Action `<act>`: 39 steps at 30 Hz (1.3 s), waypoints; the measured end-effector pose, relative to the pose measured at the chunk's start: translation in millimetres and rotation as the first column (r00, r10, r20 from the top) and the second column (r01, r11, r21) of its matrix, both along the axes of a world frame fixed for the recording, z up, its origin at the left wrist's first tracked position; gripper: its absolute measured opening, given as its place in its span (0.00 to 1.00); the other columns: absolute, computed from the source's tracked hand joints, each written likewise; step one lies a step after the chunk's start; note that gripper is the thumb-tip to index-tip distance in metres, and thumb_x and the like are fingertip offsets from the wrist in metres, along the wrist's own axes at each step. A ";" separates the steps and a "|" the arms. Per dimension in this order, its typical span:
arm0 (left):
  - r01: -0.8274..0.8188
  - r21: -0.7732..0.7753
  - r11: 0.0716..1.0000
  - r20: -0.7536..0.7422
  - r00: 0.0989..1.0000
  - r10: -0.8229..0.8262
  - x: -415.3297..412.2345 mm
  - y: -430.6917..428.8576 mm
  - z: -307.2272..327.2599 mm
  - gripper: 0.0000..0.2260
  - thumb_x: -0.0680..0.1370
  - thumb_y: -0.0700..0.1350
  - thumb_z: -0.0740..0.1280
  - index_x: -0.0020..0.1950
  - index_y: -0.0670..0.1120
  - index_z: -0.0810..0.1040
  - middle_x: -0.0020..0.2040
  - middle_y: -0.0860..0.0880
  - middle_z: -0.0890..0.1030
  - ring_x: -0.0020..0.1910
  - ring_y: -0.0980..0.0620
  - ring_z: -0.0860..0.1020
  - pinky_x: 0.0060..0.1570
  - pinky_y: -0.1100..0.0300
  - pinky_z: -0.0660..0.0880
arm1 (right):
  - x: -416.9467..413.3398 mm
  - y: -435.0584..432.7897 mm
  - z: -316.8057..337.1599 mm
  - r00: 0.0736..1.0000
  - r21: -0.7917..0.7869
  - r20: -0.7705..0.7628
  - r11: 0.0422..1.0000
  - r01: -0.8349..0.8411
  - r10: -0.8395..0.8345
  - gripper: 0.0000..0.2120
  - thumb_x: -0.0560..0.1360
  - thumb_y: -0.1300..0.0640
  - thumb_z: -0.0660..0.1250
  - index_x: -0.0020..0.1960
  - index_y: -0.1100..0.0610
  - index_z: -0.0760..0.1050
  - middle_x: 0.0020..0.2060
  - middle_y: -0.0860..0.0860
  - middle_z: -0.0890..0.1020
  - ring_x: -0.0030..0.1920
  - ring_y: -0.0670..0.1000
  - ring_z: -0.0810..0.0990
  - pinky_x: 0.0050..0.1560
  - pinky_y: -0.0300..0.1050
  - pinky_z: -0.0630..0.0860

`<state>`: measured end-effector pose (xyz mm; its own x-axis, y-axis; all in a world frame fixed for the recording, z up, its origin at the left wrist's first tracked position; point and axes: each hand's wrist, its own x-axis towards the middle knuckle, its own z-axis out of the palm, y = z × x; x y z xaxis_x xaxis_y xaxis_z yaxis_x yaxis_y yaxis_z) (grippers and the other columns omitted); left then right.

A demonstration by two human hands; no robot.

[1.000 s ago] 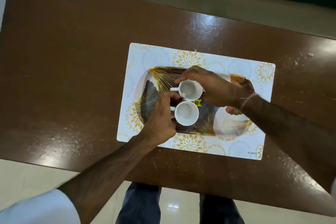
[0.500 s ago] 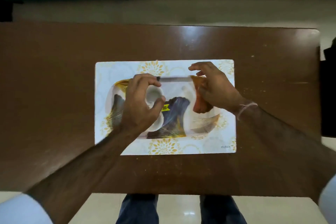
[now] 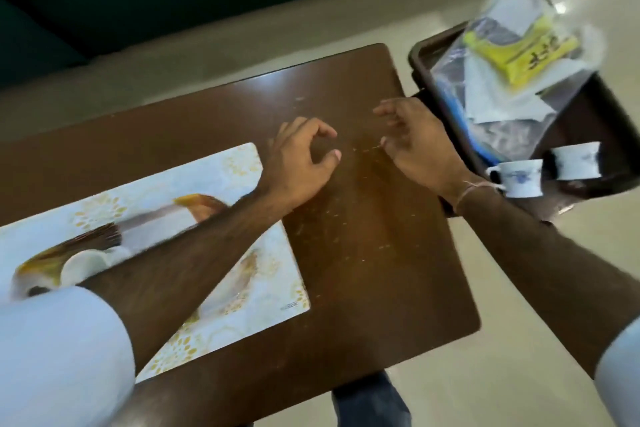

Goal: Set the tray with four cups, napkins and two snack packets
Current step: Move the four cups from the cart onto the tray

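Swung off the tray [image 3: 41, 267] toward two cups [image 3: 519, 177] right of both empty, open grips [image 3: 301, 163] [image 3: 415, 139]; light, fragile, taken by handles.

Both hands have come off the patterned tray [image 3: 104, 239] and swung out to the right. A second ago each was pinching a cup there; half a second ago the left hand [image 3: 299, 163] was over the cups and the right hand [image 3: 415, 142] at the tray's far rim. Now both hang empty and loosely curled over the bare brown counter [image 3: 374, 253], fingers parted. The head has turned right too, bringing into sight a dark tray [image 3: 595, 114] with two more cups [image 3: 519, 177] and a plastic bag of packets [image 3: 519, 55].
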<state>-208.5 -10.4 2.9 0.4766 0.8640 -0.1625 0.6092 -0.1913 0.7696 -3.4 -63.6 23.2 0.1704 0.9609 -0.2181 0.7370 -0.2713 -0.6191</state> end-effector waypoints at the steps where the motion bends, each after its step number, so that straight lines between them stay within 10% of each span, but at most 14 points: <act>1: 0.029 0.003 1.000 -0.010 1.000 -0.029 23.5 -1.0 -1.7 0.09 0.75 0.49 0.71 0.55 0.52 0.79 0.56 0.53 0.78 0.59 0.51 0.73 0.61 0.45 0.72 | 20.6 -4.8 1.5 1.000 0.005 0.005 1.000 0.029 -0.029 0.20 0.74 0.67 0.68 0.65 0.57 0.75 0.65 0.54 0.75 0.57 0.49 0.78 0.59 0.36 0.74; 6: 0.192 0.021 0.981 -0.045 0.981 -0.191 135.0 -21.5 -5.6 0.11 0.74 0.51 0.71 0.55 0.53 0.79 0.55 0.53 0.77 0.59 0.50 0.72 0.60 0.48 0.68 | 119.1 -35.8 3.9 0.978 0.051 0.080 0.981 0.189 -0.193 0.18 0.72 0.68 0.68 0.62 0.62 0.77 0.59 0.59 0.77 0.56 0.57 0.79 0.54 0.26 0.67; 11: 0.381 0.091 0.920 -0.095 0.923 -0.373 222.4 -54.9 -11.2 0.15 0.72 0.54 0.69 0.57 0.51 0.78 0.57 0.51 0.78 0.60 0.47 0.73 0.55 0.52 0.62 | 211.2 -78.0 -6.1 0.888 -0.028 0.255 0.916 0.401 -0.382 0.19 0.73 0.58 0.70 0.63 0.57 0.76 0.62 0.58 0.77 0.64 0.62 0.74 0.64 0.56 0.69; 19: 0.557 -0.040 0.830 -0.345 0.771 -0.535 294.9 -88.0 -31.0 0.23 0.75 0.60 0.67 0.65 0.50 0.74 0.62 0.46 0.77 0.64 0.44 0.72 0.63 0.44 0.63 | 279.0 -134.9 -26.2 0.818 -0.263 0.244 0.776 0.573 -0.521 0.36 0.69 0.45 0.78 0.70 0.57 0.68 0.65 0.59 0.74 0.65 0.59 0.73 0.65 0.54 0.73; 32: 0.350 -0.185 0.918 0.038 0.936 -0.350 265.9 -81.5 -10.1 0.14 0.70 0.48 0.78 0.46 0.51 0.74 0.61 0.50 0.74 0.59 0.49 0.75 0.58 0.54 0.76 | 248.3 -132.6 -19.1 0.780 -0.116 0.025 0.773 0.624 -0.625 0.39 0.66 0.53 0.81 0.71 0.55 0.66 0.65 0.54 0.77 0.61 0.53 0.77 0.59 0.42 0.74; 34: 0.269 -0.158 0.950 0.063 0.963 -0.263 240.6 -78.8 -3.3 0.18 0.68 0.49 0.79 0.47 0.52 0.71 0.57 0.52 0.71 0.54 0.54 0.74 0.47 0.73 0.72 | 230.2 -125.8 -11.9 0.804 -0.080 -0.026 0.803 0.590 -0.594 0.39 0.65 0.53 0.81 0.71 0.52 0.67 0.65 0.52 0.77 0.62 0.52 0.77 0.62 0.45 0.75; 39: 0.047 -0.153 0.987 0.056 0.998 -0.039 158.8 -73.7 12.7 0.31 0.64 0.52 0.81 0.58 0.54 0.67 0.56 0.53 0.72 0.52 0.59 0.72 0.47 0.70 0.71 | 157.6 -95.7 1.3 0.858 -0.025 -0.116 0.865 0.502 -0.501 0.32 0.62 0.46 0.81 0.62 0.46 0.72 0.58 0.48 0.80 0.58 0.49 0.80 0.58 0.48 0.79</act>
<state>-49.8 -84.1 15.7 0.5239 0.8093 -0.2656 0.5609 -0.0930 0.8227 154.1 -159.3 24.6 0.6037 0.7534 -0.2606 0.4259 -0.5811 -0.6935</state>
